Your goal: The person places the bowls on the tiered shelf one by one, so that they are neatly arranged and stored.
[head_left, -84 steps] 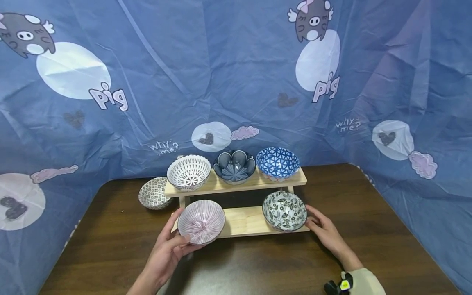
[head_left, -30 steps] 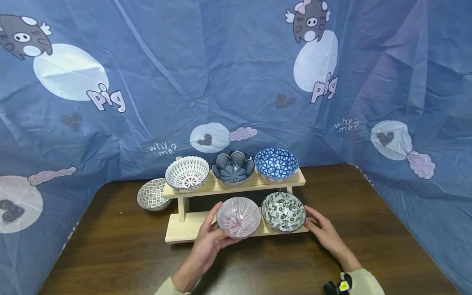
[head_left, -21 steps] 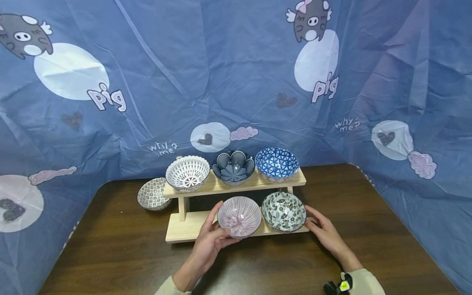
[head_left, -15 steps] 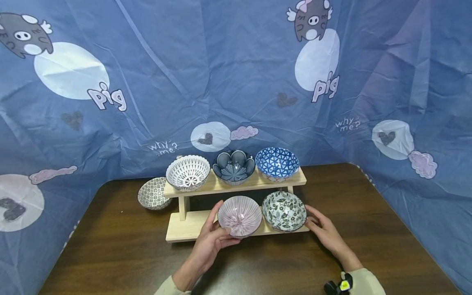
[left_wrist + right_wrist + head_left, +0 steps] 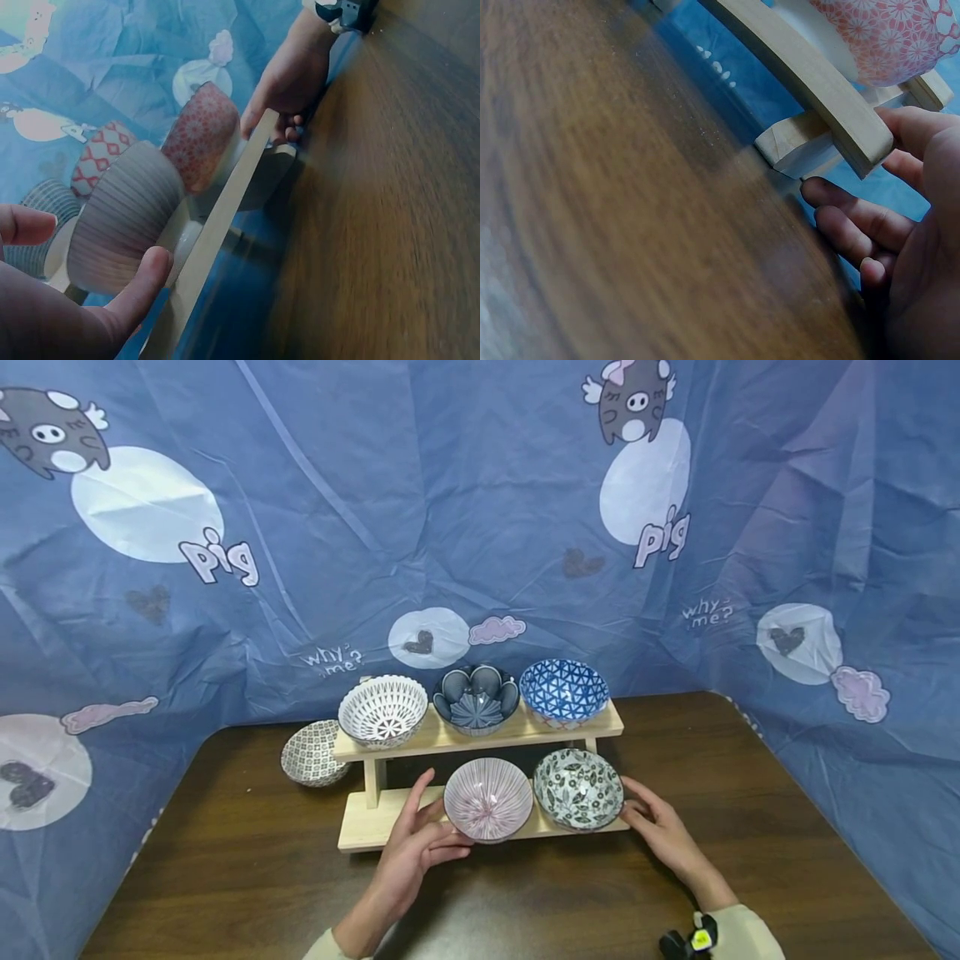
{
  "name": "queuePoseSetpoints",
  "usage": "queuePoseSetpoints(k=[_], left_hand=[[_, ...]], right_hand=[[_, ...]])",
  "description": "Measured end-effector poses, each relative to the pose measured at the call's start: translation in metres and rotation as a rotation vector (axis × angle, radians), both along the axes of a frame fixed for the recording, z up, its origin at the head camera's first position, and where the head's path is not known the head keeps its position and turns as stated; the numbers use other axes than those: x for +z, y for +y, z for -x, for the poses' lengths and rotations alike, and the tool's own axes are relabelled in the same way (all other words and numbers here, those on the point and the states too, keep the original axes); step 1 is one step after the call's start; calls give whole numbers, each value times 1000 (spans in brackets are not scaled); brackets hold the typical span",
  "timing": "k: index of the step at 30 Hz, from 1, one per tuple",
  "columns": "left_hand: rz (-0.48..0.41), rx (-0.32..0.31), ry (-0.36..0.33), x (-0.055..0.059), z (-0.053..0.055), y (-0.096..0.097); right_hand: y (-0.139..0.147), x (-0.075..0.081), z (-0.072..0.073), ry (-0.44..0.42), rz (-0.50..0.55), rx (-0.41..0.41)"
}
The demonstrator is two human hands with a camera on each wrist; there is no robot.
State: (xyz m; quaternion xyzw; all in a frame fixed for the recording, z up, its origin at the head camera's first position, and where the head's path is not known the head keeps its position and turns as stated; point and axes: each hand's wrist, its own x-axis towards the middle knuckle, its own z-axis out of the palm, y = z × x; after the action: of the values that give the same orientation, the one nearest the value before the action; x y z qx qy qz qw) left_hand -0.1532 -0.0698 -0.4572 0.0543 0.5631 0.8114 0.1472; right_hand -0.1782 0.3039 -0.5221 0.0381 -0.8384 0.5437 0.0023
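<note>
A bowl with fine purple-pink stripes [image 5: 489,800] sits on the lower tier of a two-tier wooden stand [image 5: 375,825]. At its left side is my left hand [image 5: 411,852], thumb and fingers spread apart. In the left wrist view, that thumb [image 5: 146,281] lies right by the ribbed outside of the striped bowl [image 5: 124,217]. A green floral bowl [image 5: 577,789], patterned red outside, stands to its right. My right hand [image 5: 663,831] holds the right end of the lower plank [image 5: 855,139], its fingers above and below the wood in the wrist view.
On the upper tier stand a black-and-white bowl [image 5: 383,710], a dark petal-patterned bowl [image 5: 477,702] and a blue triangle-patterned bowl [image 5: 564,692]. Another patterned bowl [image 5: 311,756] stands on the brown table [image 5: 225,860] left of the stand. A blue printed cloth [image 5: 480,510] hangs behind.
My left hand carried the striped bowl rightward to beside the green floral bowl, then let go and drew back slightly left. My right hand has stayed in place.
</note>
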Motion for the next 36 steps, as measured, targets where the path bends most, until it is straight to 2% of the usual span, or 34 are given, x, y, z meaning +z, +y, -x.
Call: queuePoseSetpoints(k=[12,22,27,32,36], left_hand=[[1,79,38,2,-12,-27],[76,135,85,-2,-20,-60],[89,161,103,-2,-20,-80],[48,183,150,-4,-18,-102],[41,220,154,-3,-15,-117]], right_hand=[[1,0,1,-18,-16,-2],[0,0,2,-34,-19,-10],[1,1,1,-46,-15,-7],[1,0,1,-31,-10,0],[1,-1,2,-23,-15,3]])
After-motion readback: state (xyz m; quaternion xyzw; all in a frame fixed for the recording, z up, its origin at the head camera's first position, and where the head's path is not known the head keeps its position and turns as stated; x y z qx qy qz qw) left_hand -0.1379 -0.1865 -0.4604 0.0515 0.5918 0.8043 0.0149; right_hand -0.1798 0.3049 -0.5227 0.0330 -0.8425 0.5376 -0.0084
